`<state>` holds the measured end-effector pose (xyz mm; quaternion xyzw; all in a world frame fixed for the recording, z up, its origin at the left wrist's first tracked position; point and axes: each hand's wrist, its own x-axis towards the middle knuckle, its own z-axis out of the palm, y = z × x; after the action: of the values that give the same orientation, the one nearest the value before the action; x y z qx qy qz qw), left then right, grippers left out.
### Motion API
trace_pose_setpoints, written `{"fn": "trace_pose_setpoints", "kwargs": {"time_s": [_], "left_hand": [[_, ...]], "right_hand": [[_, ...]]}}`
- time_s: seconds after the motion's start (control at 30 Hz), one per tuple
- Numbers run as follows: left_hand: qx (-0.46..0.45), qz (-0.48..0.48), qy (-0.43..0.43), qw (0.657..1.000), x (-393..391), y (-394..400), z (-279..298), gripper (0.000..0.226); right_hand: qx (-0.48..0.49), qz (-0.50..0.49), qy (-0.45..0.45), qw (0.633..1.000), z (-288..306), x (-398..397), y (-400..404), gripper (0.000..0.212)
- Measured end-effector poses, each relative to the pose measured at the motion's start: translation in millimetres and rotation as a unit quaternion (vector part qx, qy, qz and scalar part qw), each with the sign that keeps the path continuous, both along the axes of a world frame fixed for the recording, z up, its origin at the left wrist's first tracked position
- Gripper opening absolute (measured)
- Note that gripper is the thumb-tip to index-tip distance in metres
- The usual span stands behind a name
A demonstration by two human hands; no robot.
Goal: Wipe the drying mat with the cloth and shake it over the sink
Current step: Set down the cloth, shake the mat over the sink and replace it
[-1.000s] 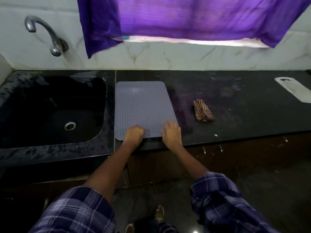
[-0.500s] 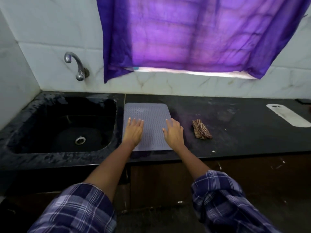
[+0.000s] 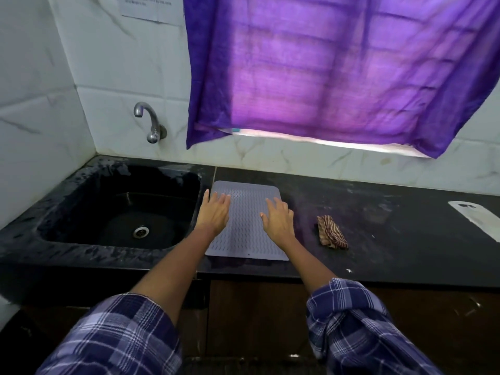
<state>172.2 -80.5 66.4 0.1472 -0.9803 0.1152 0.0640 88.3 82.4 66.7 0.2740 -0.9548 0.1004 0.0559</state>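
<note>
A grey ribbed drying mat (image 3: 246, 226) lies flat on the black counter, just right of the black sink (image 3: 121, 209). My left hand (image 3: 215, 212) rests flat over the mat's left edge, fingers spread. Over the mat's right side my right hand (image 3: 278, 220) lies flat too, fingers apart. Neither hand holds anything. A crumpled brown striped cloth (image 3: 332, 232) sits on the counter to the right of the mat, apart from both hands.
A metal tap (image 3: 148, 123) juts from the tiled wall above the sink. A purple curtain (image 3: 338, 69) hangs over the window behind the counter. A white flat object (image 3: 476, 217) lies at the far right of the counter (image 3: 392, 239).
Both hands slid from the mat's near edge toward its far part and flattened with fingers spread. The view tilted up and pulled back, showing more wall and curtain.
</note>
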Motion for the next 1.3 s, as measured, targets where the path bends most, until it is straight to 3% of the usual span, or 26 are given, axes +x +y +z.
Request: {"fn": "trace_pose_setpoints", "kwargs": {"time_s": [0.13, 0.2, 0.27, 0.33, 0.43, 0.67, 0.83, 1.07, 1.2, 1.3], "left_hand": [[0.037, 0.031, -0.067, 0.997, -1.2, -6.5, -21.8, 0.03], [0.069, 0.032, -0.131, 0.988, 0.3, -7.2, -40.5, 0.027], [0.081, 0.033, -0.185, 0.979, 3.5, -6.6, -60.6, 0.027], [0.071, 0.03, -0.217, 0.973, 5.4, -6.7, -77.7, 0.028], [0.05, 0.016, -0.229, 0.972, 3.9, -8.7, -93.6, 0.031], [-0.008, 0.017, -0.222, 0.975, -0.7, 0.0, -113.0, 0.032], [-0.103, -0.043, -0.219, 0.969, -11.5, -0.8, -117.3, 0.035], [-0.085, -0.006, -0.206, 0.975, -20.6, -5.9, -100.9, 0.032], [-0.058, 0.015, -0.151, 0.987, -42.6, -26.5, -56.6, 0.032], [-0.042, 0.054, -0.066, 0.995, -60.6, -58.8, -2.0, 0.03]], "right_hand": [[0.035, -0.008, -0.065, 0.997, -31.2, -12.5, 6.7, 0.037], [0.107, 0.032, -0.117, 0.987, -49.3, -18.2, 13.5, 0.022], [0.208, 0.083, -0.148, 0.963, -65.2, -22.7, 20.5, 0.025], [0.291, 0.117, -0.132, 0.941, -77.0, -27.3, 28.3, 0.031], [0.337, 0.155, -0.08, 0.925, -87.0, -38.2, 36.8, 0.033], [0.36, 0.187, -0.018, 0.914, -95.4, -53.2, 36.6, 0.027], [0.352, 0.173, 0.007, 0.92, -106.7, -48.3, 33.5, 0.024], [0.337, 0.132, -0.006, 0.932, -94.8, -68.2, 34.0, 0.027], [0.258, 0.099, 0.034, 0.961, -49.5, -86.4, 8.3, 0.03], [0.174, 0.1, 0.127, 0.971, 17.3, -106.6, -29.5, 0.031]]}}
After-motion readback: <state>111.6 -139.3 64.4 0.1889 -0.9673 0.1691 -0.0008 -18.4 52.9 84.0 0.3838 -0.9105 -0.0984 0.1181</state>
